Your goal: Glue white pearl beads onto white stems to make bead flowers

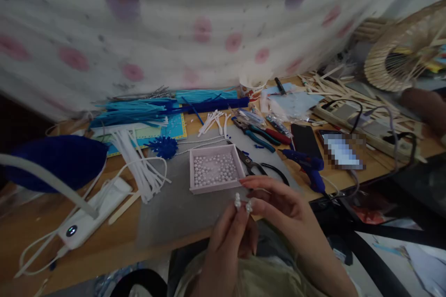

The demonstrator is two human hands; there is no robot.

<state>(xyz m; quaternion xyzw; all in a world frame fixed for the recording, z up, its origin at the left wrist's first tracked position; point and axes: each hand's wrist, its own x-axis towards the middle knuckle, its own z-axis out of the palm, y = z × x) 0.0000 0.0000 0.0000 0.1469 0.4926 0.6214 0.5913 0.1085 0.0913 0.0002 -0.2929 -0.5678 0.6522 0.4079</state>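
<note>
Near the table's front edge, my left hand point(228, 236) and my right hand point(278, 206) meet and pinch a short string of white pearl beads point(243, 203) between their fingertips. Just beyond my fingers sits a pink box point(195, 181) filled with loose pearl beads point(214, 169). Black-handled scissors point(256, 164) lie to the right of the box. A strand of strung beads point(202, 144) runs across the grey mat point(174, 209) behind the box.
A blue glue gun point(308, 167), pliers point(258, 134), two phones point(306, 141), a paper cup point(252, 88), blue paper strips point(156, 109), white strips point(139, 167), a spiky blue ball point(163, 147), a lamp point(55, 160) and a wooden stick fan point(400, 55) crowd the table.
</note>
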